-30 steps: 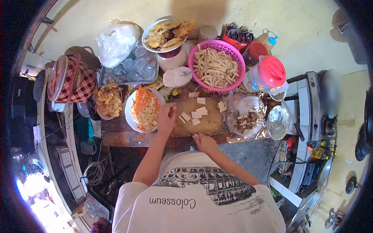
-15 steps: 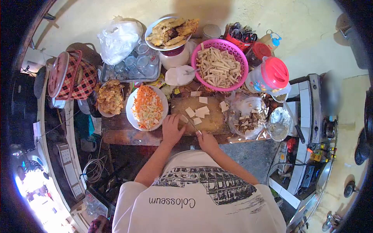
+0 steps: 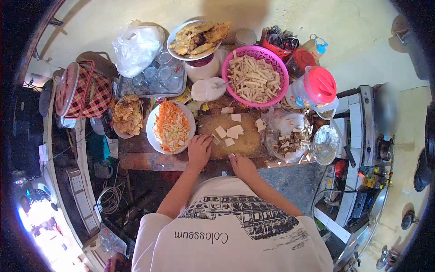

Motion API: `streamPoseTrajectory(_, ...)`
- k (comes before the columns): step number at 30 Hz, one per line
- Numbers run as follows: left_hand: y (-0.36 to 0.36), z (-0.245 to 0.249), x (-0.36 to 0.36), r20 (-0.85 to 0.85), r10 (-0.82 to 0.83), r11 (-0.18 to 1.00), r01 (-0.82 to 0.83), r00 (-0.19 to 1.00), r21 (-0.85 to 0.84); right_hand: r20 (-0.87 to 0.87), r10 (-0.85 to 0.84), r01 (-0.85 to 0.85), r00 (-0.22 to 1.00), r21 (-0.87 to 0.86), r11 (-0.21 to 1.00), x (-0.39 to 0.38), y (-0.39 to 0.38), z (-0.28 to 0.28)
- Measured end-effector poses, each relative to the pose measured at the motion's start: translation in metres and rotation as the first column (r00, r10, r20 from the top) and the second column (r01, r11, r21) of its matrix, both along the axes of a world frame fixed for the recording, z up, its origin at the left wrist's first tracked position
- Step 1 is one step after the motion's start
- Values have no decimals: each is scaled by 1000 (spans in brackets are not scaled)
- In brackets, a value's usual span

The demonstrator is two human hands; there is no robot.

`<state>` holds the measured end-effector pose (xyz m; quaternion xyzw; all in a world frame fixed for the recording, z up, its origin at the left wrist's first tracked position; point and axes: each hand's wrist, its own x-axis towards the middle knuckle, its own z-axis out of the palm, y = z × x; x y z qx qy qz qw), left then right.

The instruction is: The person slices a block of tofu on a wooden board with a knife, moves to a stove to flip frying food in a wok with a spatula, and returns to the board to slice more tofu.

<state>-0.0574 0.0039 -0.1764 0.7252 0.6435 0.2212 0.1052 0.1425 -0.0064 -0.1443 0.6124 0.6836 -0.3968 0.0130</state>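
A wooden cutting board (image 3: 248,144) lies at the near table edge with several pale square slices (image 3: 232,132) on it. My left hand (image 3: 199,150) rests on the board's left end, fingertips pressing a small pale slice (image 3: 215,139). My right hand (image 3: 243,166) is closed at the board's near edge, apparently around a knife whose thin blade is barely visible. A pink basket (image 3: 225,72) of pale cut strips stands behind the board.
A plate (image 3: 151,136) of shredded carrot and cabbage sits left of the board, with a clear bag of scraps (image 3: 288,138) and a shiny bowl (image 3: 324,145) to the right. Behind are a red-lidded jug (image 3: 317,86), a tray of glasses (image 3: 152,79) and fried food (image 3: 128,116). A stove (image 3: 368,131) stands far right.
My left hand drew back from the middle of the board to its left end and now presses a slice there. My right hand shifted slightly toward me.
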Motion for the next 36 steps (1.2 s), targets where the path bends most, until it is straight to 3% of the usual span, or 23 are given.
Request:
streamPoseTrajectory(6,1,4,0,-11,-20,1000,20,1000,15,-5,22,-22,1000,32,999,1,3,2)
streamPoseTrajectory(12,11,3,13,116,35,999,-35,993,-4,-2,33,-33,999,-1,999,0,3,-2)
streamPoseTrajectory(15,34,15,33,103,-148,983,158,984,-90,13,46,-46,999,0,999,0,-1,-19)
streamPoseTrajectory(18,59,19,47,162,-383,916,397,909,-59,-10,41,-41,999,15,999,-1,-4,-24)
streamPoseTrajectory(21,65,-3,50,66,-451,889,454,890,-52,-5,43,-43,999,27,999,-3,-5,-25)
streamPoseTrajectory(27,68,-2,45,38,-511,847,510,859,-149,41,39,-41,998,54,998,-7,-5,-22)
streamPoseTrajectory(32,67,-4,43,34,-526,837,524,850,-158,59,57,-64,997,121,991,-8,-7,-23)
streamPoseTrajectory(36,63,-5,43,59,-480,869,483,875,-104,40,48,-51,998,64,997,-8,-2,-17)
